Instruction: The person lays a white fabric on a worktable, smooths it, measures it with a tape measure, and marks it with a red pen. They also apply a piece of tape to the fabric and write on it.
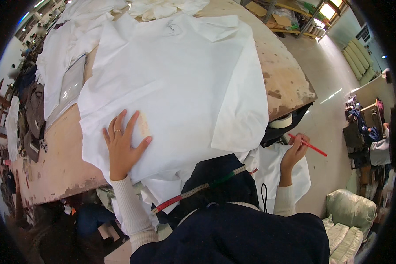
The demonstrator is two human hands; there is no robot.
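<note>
While my L hand (124, 148) lies flat on the white garment (176, 83), fingers spread apart and gripping nothing, my R hand (296, 152) is off the cloth at center right of frame, fingers together, clamped on a red pen (314, 148). Garment = center of frame, on the table (288, 81), w/ a sleeve-like flap (241, 101) laid over its R side. Paper slip (144, 126) sits on it just beside my L index finger; faint writing, unreadable. Progress, my read: laying-out looks mostly done, cloth fairly flat, tho creases show nr L hand and upper R is folded over. Dark squiggle (174, 30) nr top edge, ink or thread, can't tell. Pen isn't touching cloth, so no stroke under way; how much is left, can't tell. More white cloth (165, 6) heaped at top of frame; tape measure (196, 191) hangs across lower center.
</note>
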